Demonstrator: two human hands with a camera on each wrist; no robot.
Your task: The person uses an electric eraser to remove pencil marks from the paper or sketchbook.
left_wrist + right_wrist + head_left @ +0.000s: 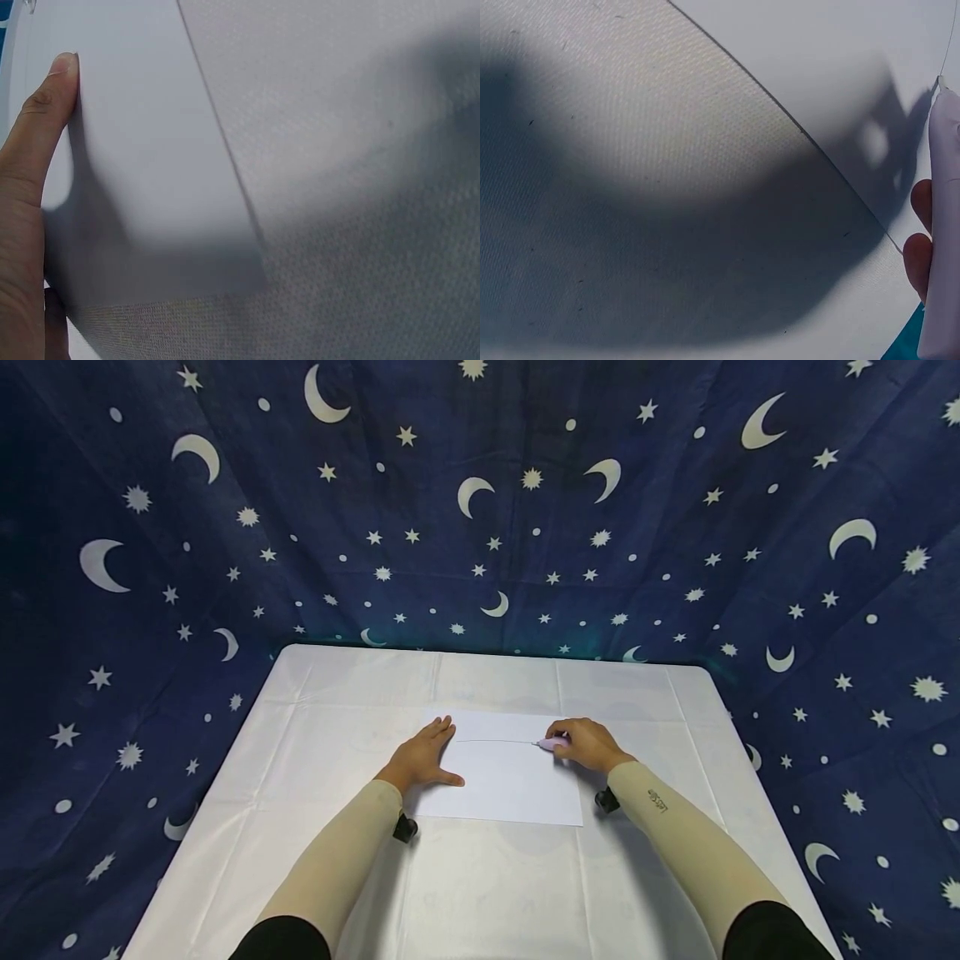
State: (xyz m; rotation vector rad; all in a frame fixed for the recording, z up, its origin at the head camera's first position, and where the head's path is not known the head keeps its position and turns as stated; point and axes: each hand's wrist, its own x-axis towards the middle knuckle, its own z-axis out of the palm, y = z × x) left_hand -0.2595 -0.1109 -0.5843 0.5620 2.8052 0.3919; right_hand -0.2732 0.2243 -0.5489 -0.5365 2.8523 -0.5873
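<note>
A white sheet of paper (498,789) lies on the table. My left hand (423,756) rests on its left part, thumb spread toward the middle and fingers extended; in the left wrist view the thumb (49,112) lies along the paper. With my right hand (588,745) I grip a lavender utility knife (553,743) near the sheet's right edge. Its narrow metal tip (941,82) touches the paper at the end of a thin dark line (491,741) running across the upper part. Whether that line is cut through, I cannot tell. Fingertips (917,266) show beside the knife's body.
A white cloth (480,877) with fold creases covers the table. Behind and at both sides hangs a dark blue curtain (420,468) with moons and stars. Small black wrist cameras (405,828) sit under both forearms, which wear beige sleeves (330,852).
</note>
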